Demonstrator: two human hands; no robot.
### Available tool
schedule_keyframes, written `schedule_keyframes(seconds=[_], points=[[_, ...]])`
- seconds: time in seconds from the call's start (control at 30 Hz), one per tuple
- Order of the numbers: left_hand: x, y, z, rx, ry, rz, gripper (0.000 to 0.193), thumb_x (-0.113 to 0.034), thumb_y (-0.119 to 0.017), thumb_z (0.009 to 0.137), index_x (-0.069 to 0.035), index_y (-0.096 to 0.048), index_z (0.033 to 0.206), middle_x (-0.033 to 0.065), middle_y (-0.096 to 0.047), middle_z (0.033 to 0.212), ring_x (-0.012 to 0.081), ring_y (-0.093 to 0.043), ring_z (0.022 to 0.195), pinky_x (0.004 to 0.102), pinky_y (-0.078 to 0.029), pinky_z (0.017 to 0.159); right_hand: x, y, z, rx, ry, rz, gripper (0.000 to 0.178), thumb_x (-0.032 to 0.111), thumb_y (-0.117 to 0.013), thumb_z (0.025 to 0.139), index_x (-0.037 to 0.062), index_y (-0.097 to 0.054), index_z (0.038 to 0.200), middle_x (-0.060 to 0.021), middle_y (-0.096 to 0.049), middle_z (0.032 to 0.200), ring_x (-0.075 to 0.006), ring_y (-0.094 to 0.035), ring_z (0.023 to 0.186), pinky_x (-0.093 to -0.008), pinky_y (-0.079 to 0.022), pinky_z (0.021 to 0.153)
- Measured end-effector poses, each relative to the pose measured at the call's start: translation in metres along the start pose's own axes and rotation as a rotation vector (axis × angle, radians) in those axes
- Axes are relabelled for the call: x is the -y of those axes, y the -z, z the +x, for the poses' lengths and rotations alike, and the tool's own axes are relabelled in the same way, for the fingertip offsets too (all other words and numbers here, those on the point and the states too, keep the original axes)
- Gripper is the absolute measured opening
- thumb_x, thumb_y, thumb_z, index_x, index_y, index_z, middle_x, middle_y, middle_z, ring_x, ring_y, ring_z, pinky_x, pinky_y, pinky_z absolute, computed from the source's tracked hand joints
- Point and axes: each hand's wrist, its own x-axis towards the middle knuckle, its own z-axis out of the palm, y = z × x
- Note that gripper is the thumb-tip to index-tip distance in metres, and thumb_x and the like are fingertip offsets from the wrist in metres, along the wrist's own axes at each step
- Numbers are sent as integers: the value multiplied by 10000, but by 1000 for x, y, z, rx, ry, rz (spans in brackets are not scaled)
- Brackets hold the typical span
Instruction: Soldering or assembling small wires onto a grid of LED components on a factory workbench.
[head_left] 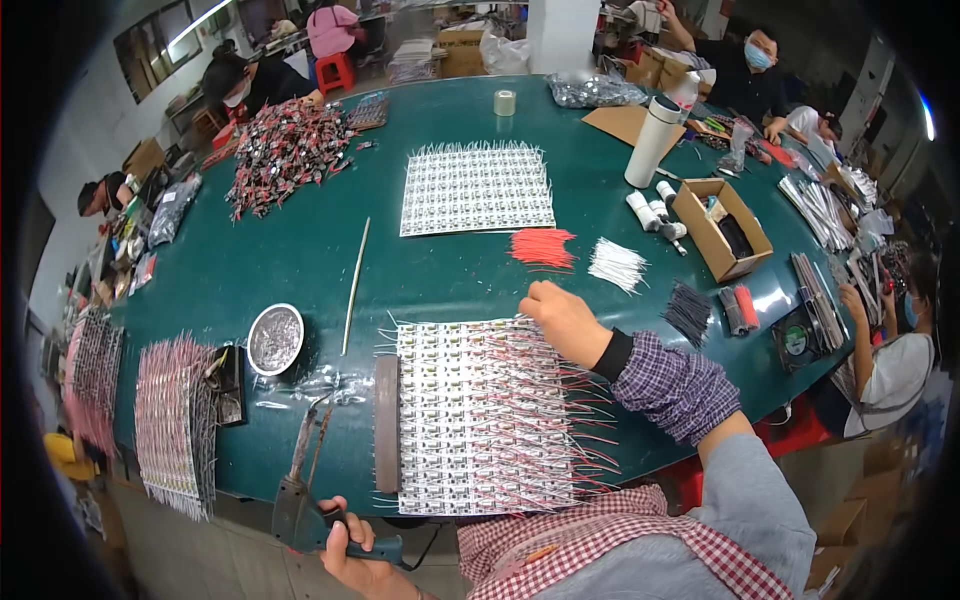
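Observation:
My left hand [358,552] grips the handle of a soldering gun [298,505] at the table's near edge. Its thin metal prongs point up and away, left of a panel of small circuit boards [435,420]. Red and white wires stand out from the panel's right part, and a dark brown bar [387,425] lies along its left edge. At the panel's far right corner, my right hand [565,322] has its fingers pinched together; whatever is between the fingertips is too small to make out. Red wires [542,249] and white wires [618,264] lie just beyond that hand.
A metal bowl [275,340] and wired panels [170,420] are at the left. Farther off lie another panel [478,190], a thin stick [356,285] and a heap of parts [285,150]. A white bottle [654,142] and cardboard box [722,230] stand right. Co-workers sit around the table.

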Motion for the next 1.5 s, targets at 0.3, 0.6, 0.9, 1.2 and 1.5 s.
schedule_keyframes(seconds=[0.3,0.6,0.9,1.2,1.5], points=[[-9,-66,-10,-143,30,176,188,-94,-578,937,35,-622,1066,43,-573,895,102,-421,691,245,-338,627,-29,21,-8,126,36,-7,77,49,-638,804,21,-647,875,-173,-618,938,-351,-628,931,-442,-540,787],[-9,-59,0,42,224,104,189,-126,-585,953,8,-606,1084,38,-552,854,119,-447,707,264,-373,662,-180,179,77,-139,-275,-489,95,77,-686,799,65,-729,884,-178,-698,853,-372,-692,885,-491,-558,747],[0,-54,2,64,366,53,193,-159,-591,970,-18,-589,1102,32,-532,814,135,-474,723,283,-408,697,4,4,-9,-61,52,291,64,61,-622,836,0,-632,849,-190,-601,911,-390,-638,864,-477,-516,723],[9,-61,4,37,346,113,176,-159,-585,970,-18,-592,1074,19,-507,771,134,-459,709,288,-399,688,40,-58,-35,-120,-33,463,37,19,-597,828,-5,-579,808,-165,-564,866,-360,-612,843,-463,-498,722],[16,-74,11,64,281,163,163,-133,-583,958,7,-611,1037,18,-513,766,126,-431,686,280,-372,657,42,-62,-38,-183,-41,445,35,13,-587,811,-3,-558,819,-153,-545,871,-346,-599,861,-445,-502,728]])
